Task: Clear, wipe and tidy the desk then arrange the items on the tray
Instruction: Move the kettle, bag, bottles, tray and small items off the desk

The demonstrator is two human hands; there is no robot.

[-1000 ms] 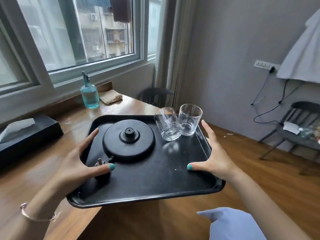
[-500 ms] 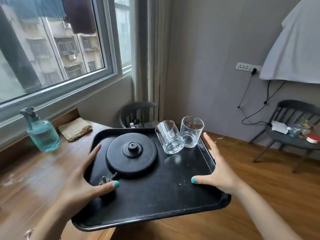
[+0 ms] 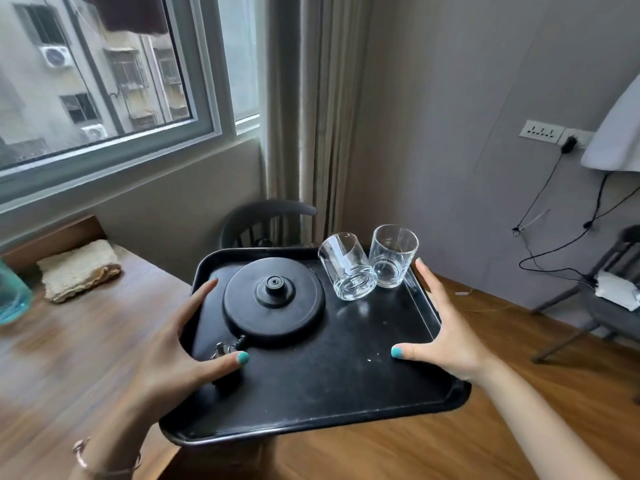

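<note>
At the far left edge, part of a blue-green bottle stood on the wooden desk. Just beside it, nearer the window, lay a folded beige cloth.

The left hand gripped the left rim of the black tray. Its fingers lay stretched along the outside of the rim, and its thumb, with a teal nail, reached inward over the tray floor. A thin bracelet circled that wrist. Under the thumb sat a plug, joined by a short cord to the round black kettle base, which lay flat in the left half of the tray.

The tray was held off the desk, its left part above the desk's corner and its right part out over the wooden floor. Behind its far rim stood a dark chair against the curtain.

In the far right corner of the tray were two clear glasses, touching each other. The left glass leaned, its thick end toward the camera; whether it rested on the tray floor I could not tell. The right glass stood upright.

The right hand held the right rim in the same way, fingers straight along the outside and thumb spread wide over the tray floor.

Farther right, a wall socket with a charger and hanging cable sat on the grey wall, and a second chair held some white paper.
</note>
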